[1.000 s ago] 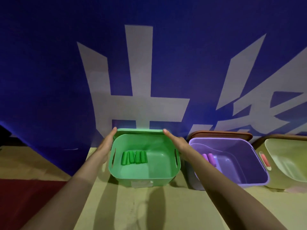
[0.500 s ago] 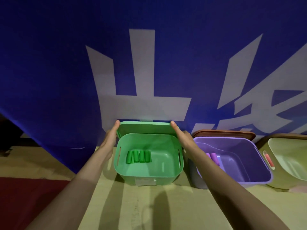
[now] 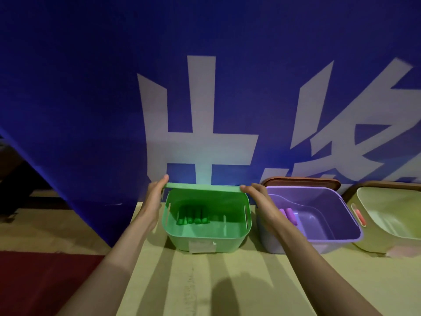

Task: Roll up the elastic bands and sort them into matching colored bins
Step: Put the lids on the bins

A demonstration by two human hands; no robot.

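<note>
— Head view first: left hand (image 3: 155, 198) and right hand (image 3: 262, 202) reaching forward, one at each end of the green lid (image 3: 202, 187).
— Fingers?
— Straight and pressed together on both, fingertips set against the lid's short ends. Thumbs hidden, so no telling whether hooked underneath.
— Lid's place?
— Level over the back rim of the green bin (image 3: 227, 241), seen almost edge-on, most of the bin uncovered.
— And the bands?
— Green rolls (image 3: 193, 218) lying side by side in a row on the floor of the green bin, toward its left half. White label (image 3: 202, 246) stuck on the near wall.
— To the right?
— Purple bin (image 3: 328, 215) just beside, a couple of purple rolls (image 3: 289, 214) inside near its left wall, brown lid (image 3: 300, 180) propped behind it. Further right, yellow-green bin (image 3: 387, 208), cut by the frame edge, something pink (image 3: 359, 216) at its left handle.
— Underneath and behind?
— Pale tabletop (image 3: 205, 281) under all three bins, blue banner (image 3: 91, 87) with big white strokes at the back, dark red surface (image 3: 45, 281) lower left.
</note>
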